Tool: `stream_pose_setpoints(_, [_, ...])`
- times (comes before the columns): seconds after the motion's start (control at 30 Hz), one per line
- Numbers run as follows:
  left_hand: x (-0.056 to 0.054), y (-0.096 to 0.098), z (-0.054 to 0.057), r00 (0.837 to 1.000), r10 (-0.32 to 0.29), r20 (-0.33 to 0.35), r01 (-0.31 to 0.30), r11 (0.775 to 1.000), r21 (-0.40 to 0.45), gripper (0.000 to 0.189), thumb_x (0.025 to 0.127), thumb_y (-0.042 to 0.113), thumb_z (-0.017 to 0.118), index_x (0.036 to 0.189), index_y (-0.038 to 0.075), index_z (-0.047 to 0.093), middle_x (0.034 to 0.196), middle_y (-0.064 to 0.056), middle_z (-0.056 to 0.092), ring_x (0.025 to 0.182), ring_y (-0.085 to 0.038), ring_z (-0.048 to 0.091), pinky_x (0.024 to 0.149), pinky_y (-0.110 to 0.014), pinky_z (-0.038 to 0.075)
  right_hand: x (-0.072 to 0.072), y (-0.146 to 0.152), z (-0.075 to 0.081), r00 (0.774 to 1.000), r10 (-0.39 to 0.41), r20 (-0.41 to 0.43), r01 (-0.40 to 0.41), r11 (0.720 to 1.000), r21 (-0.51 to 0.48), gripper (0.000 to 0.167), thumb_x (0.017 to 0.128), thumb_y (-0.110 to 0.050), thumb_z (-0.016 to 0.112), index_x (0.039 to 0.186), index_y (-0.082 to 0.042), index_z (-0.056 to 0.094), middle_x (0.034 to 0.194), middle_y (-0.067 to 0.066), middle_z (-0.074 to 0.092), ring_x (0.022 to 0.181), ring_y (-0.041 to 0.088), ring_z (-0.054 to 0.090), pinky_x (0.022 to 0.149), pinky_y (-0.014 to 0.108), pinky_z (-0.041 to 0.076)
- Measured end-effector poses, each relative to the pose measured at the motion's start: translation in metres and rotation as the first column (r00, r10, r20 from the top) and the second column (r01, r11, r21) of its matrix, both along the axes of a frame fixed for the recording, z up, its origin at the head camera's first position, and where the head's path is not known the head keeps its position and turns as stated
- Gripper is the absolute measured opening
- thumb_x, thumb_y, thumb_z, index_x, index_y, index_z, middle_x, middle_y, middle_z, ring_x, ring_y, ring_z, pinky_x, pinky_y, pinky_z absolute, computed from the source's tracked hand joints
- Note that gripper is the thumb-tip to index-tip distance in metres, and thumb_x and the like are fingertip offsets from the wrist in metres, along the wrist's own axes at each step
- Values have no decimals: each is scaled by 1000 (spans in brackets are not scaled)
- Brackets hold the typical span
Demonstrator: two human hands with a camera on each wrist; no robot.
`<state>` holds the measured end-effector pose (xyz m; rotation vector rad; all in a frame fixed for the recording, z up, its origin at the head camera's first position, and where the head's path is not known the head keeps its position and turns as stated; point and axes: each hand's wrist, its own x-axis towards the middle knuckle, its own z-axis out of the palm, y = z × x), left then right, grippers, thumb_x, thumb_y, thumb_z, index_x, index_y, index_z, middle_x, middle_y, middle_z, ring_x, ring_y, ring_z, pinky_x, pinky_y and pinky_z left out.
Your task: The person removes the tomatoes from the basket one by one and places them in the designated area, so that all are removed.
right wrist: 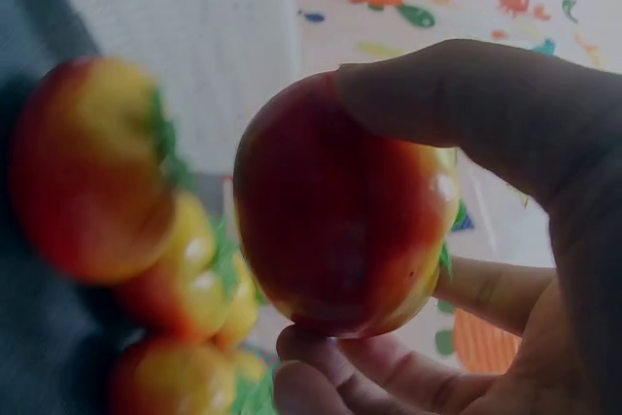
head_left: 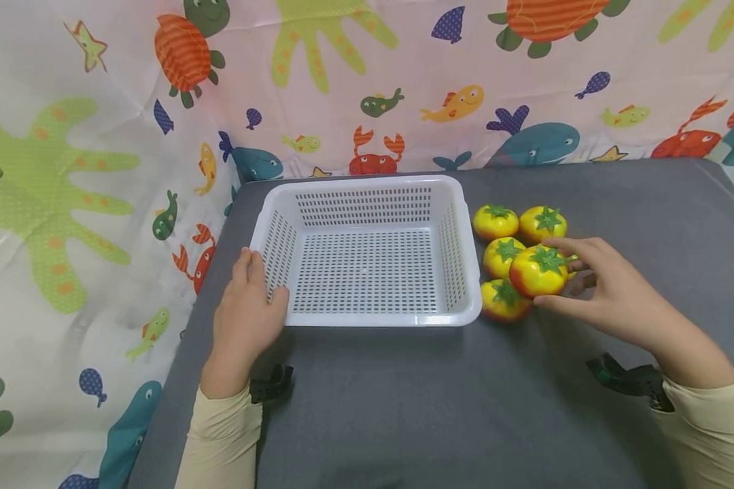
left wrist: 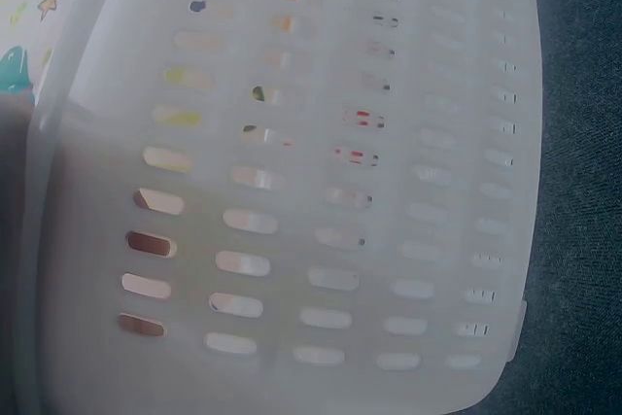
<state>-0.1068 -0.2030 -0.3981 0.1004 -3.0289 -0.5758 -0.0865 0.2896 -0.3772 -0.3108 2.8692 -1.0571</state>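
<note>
My right hand (head_left: 612,292) holds a yellow-and-red tomato (head_left: 538,271) with a green star-shaped top, above others of its kind. In the right wrist view, the thumb lies on one side of the held tomato (right wrist: 340,211) and fingertips touch the opposite side. Several similar tomatoes (head_left: 495,223) sit grouped beside the basket; one is partly hidden behind the hand. A white perforated plastic basket (head_left: 373,319) stands to their left, with nothing in it. My left hand (head_left: 247,319) grips its near left corner, thumb over the rim. The basket wall (left wrist: 292,240) fills most of the left wrist view.
The grey tabletop (head_left: 373,407) extends in front of the basket and to the right of the tomatoes. A curtain (head_left: 330,75) printed with sea animals hangs behind the table and along its left side. Dark straps (head_left: 272,384) are at both wrists.
</note>
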Motion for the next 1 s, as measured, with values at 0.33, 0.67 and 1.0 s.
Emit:
stream_pose_setpoints(0.33, [-1,-1,1,1000,-10,6,10,1000,6,79,99,29,50,164,-6,21,173,-23,17,138,-51,45,92,-64,48,15,34,-30,999,-35,7,34,998,59,82,79,-25,93,145,3,53,127,28,50,105,43,59,66,13,50])
stream_pose_setpoints(0.67, [-3,1,2,1000,-2,20,1,1000,19,79,99,30,50,164,-5,21,173,-23,16,139,-51,44,95,-65,47,18,45,-44,996,-33,81,27,996,80,85,80,-30,93,144,6,52,127,32,52,108,51,62,69,32,61])
stream_pose_setpoints(1.0, [-3,2,0,1000,21,-3,-21,999,37,78,98,30,50,165,-2,24,173,-22,18,145,-51,37,103,-70,44,17,44,-54,998,-6,55,1,995,95,84,79,-27,94,144,5,50,126,33,54,104,46,62,67,29,58])
